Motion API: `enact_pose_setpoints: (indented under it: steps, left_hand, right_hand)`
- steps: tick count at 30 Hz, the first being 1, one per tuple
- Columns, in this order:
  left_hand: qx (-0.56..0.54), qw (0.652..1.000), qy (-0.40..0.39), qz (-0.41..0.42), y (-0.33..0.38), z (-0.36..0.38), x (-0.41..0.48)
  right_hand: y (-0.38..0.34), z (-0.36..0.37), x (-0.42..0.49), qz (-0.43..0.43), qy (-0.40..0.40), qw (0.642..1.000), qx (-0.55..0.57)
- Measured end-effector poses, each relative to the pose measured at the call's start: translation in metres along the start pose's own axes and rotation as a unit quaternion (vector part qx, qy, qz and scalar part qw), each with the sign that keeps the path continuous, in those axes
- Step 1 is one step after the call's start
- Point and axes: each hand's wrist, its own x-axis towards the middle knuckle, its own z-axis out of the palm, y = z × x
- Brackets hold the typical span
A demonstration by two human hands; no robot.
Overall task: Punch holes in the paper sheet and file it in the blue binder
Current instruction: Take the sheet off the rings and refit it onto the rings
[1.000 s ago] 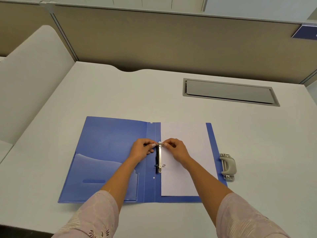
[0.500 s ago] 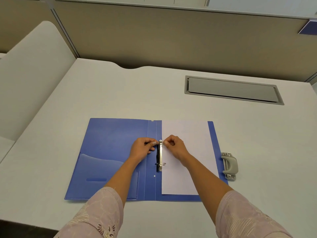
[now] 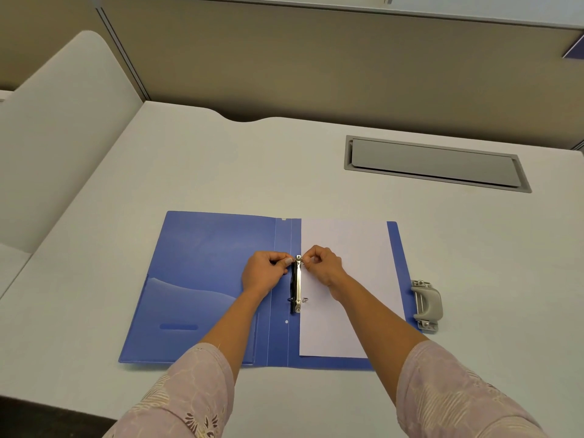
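On a pale desk the blue binder lies open. The paper sheet rests on the binder's right half. At the binder's spine the left hand and right hand both pinch the top of the ring clip. A hole punch sits beside the binder's right edge.

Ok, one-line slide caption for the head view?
Left hand and right hand pinch the top ring of the open binder; paper lies on its right half, punch alongside.

Left hand, right hand: apparent pinches.
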Motion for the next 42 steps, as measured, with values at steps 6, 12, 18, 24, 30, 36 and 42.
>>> enact_pose_setpoints:
  steps: [6,12,18,24,30,36,42]
  left_hand:
    - [0.027,1.000,0.001,0.000,0.001,0.002,0.000]
    - [0.070,0.998,0.001,-0.001,0.006,0.002,0.004]
    - [0.072,0.997,-0.010,-0.008,0.005,0.002,0.006]
    - [0.068,0.998,-0.013,-0.004,0.008,0.001,0.003]
    - [0.045,0.999,-0.010,0.023,0.007,0.002,-0.006]
    - [0.003,1.000,0.014,0.000,0.000,0.009,-0.027]
    - [0.050,0.998,0.028,-0.026,-0.007,0.013,-0.043]
  right_hand:
    - [-0.001,0.002,-0.002,-0.006,0.013,1.000,-0.011]
    - [-0.002,0.003,-0.004,-0.012,0.018,1.000,-0.017]
    - [-0.001,0.004,-0.004,-0.019,0.020,1.000,-0.012]
    - [0.000,0.000,-0.010,-0.048,0.014,0.999,0.005]
    - [0.015,0.007,-0.024,-0.139,0.062,0.986,0.069]
    - [0.040,-0.001,-0.046,-0.229,0.061,0.971,-0.037]
    - [0.073,-0.016,-0.069,-0.242,0.077,0.933,-0.254]
